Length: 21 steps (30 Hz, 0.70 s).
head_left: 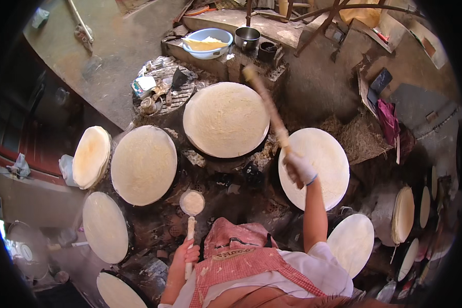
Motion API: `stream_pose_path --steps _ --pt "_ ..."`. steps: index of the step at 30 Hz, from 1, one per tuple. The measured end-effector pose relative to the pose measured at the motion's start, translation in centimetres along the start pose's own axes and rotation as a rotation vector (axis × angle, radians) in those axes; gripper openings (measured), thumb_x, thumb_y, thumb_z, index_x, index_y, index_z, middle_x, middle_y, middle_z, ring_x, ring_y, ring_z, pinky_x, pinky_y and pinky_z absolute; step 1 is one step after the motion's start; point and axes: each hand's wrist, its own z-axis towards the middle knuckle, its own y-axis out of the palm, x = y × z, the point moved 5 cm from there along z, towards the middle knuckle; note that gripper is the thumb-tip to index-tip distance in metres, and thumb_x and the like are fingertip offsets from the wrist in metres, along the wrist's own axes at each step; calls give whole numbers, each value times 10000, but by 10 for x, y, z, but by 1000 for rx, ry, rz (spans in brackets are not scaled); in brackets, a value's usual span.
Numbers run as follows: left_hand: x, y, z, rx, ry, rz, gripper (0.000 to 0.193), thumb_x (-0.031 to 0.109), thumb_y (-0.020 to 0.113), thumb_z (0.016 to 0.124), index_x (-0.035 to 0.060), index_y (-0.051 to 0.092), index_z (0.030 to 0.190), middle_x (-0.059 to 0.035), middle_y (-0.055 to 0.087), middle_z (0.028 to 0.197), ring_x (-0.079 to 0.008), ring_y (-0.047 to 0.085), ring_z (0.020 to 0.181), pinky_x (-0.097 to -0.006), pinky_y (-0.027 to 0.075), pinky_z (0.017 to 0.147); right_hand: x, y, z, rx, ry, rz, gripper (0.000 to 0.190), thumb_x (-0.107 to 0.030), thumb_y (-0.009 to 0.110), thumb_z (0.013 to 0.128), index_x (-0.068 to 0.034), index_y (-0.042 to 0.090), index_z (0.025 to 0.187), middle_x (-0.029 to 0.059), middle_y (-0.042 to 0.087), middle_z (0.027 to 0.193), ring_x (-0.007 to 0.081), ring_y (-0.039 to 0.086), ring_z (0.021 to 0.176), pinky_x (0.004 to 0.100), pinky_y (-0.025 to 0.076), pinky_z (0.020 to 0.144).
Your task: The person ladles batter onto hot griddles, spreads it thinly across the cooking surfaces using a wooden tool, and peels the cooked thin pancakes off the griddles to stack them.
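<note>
My left hand (191, 252) is closed around the pale handle of a ladle (192, 202). The ladle's round bowl holds creamy batter. A white glove with a blue cuff covers my right hand (299, 169), which grips a long wooden stick (271, 107). The stick points away from me, and its far end is blurred. Beneath my right hand, a pale sheet of batter (331, 154) covers a round griddle. Two more round batter sheets, a middle one (227, 119) and a left one (144, 165), lie on griddles ahead.
A stack of flatbreads (90, 158) stands at left, another stack (403, 215) at right. More coated griddles curve around both sides. Beyond are a blue basin (208, 42) with folded flatbread, a metal pot (247, 37) and a cluttered slatted round surface (169, 84).
</note>
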Motion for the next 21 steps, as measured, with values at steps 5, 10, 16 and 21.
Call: stream_pose_path --steps 5,10,16,21 --pt "1 -5 20 -361 -308 85 381 339 392 928 90 446 645 -7 327 492 -101 310 347 -230 236 279 68 -158 88 660 13 18 334 -341 470 845 -113 449 602 37 441 471 166 418 342 304 326 326" --pt "-12 -2 17 77 -50 0 339 313 407 926 101 441 664 -3 335 490 -94 304 342 -227 248 285 77 -116 73 569 -46 99 309 -337 516 831 -81 502 658 37 456 479 160 450 348 313 359 324" --pt "-16 11 21 -3 -49 -24 189 201 376 943 263 523 1044 -17 362 542 -78 324 366 -197 264 289 89 -31 63 465 -301 -260 222 -248 617 737 -32 607 789 48 534 576 149 524 509 293 416 482" --pt "4 0 17 67 -49 61 208 188 391 936 327 503 1044 -18 364 531 -75 311 358 -199 235 267 69 80 72 421 -429 -716 291 -328 636 714 -42 609 761 190 594 715 335 591 701 406 447 630"
